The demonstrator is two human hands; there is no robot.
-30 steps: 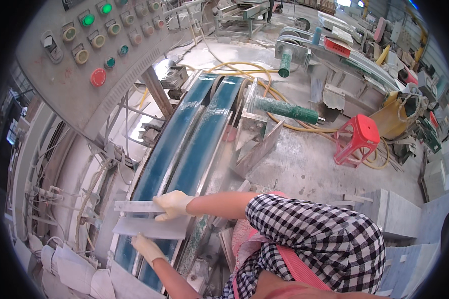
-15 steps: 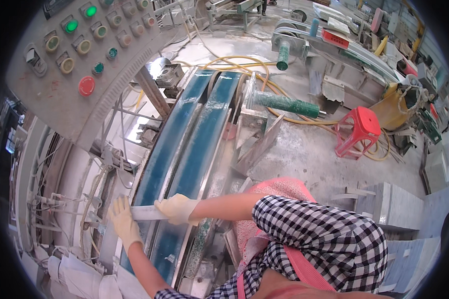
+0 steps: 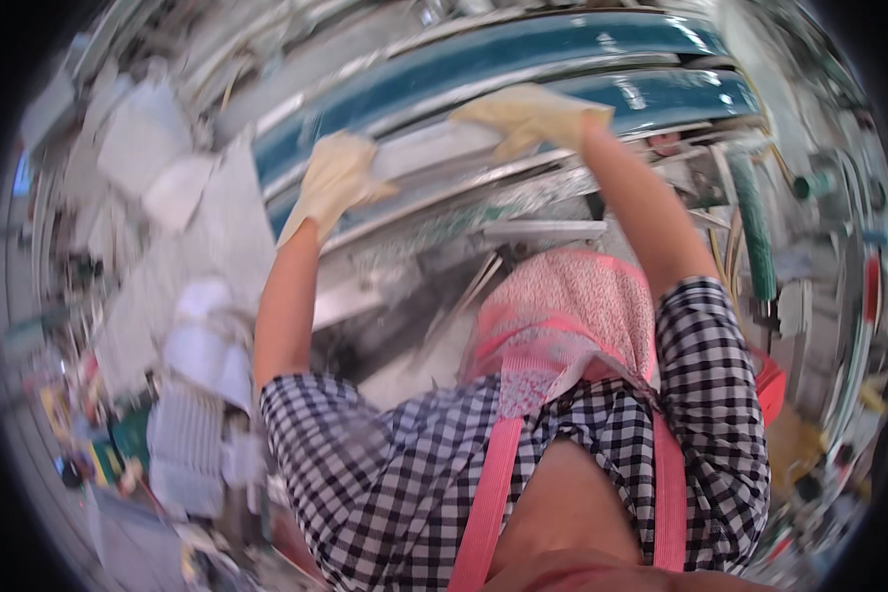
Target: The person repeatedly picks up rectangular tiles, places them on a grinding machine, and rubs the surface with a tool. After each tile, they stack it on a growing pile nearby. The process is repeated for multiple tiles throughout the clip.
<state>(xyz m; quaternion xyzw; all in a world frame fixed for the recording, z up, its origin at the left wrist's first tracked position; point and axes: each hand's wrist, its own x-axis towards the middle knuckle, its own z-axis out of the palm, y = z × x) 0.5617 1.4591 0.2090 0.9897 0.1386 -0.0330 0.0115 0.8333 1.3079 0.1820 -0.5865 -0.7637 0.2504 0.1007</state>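
Observation:
A short, flat white strip [image 3: 434,148] spans the gap between my two hands, over the near one of two blue conveyor belts [image 3: 651,97]. My left hand [image 3: 337,183], in a cream glove, is closed round its left end. At the other end, my right hand [image 3: 531,116], gloved alike, grips from above with the fingers bent over it. The picture is smeared by motion, so the fingertips and the strip's edges are unclear. I cannot tell whether the strip touches the belt.
A metal rail [image 3: 444,222] runs along the belts' near side. Beyond their right end stands a green roller [image 3: 755,237]. Pale sheets [image 3: 153,138] and stacked light pieces [image 3: 185,434] lie to the left. Part of a red stool [image 3: 772,390] shows behind my right arm.
My view has swung round, so the belts now run across the top and the control panel is out of sight. Both hands still hold the strip.

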